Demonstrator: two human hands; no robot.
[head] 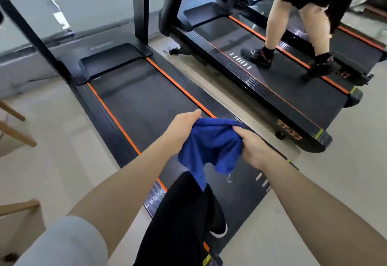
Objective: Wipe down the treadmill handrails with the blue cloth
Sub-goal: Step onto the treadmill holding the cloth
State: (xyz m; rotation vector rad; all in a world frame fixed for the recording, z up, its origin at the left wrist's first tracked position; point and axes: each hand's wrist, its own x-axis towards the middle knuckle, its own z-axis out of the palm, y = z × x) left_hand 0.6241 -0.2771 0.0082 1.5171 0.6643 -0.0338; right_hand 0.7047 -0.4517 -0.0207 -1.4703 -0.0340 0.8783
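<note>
The blue cloth point(211, 146) hangs bunched between both hands above the belt of the near treadmill point(146, 106). My left hand point(180, 131) pinches its upper left edge, and my right hand point(253, 146) grips its right side. Loose corners of the cloth droop down toward my leg in black trousers. The treadmill's two black uprights point(141, 4) rise at the far end; the handrails themselves lie outside the frame.
A second treadmill point(272, 89) stands to the right with another person walking on it point(297, 18). Pale floor runs between the two machines. Light wooden furniture legs point(14, 131) stand at the left edge. A glass wall is behind the machines.
</note>
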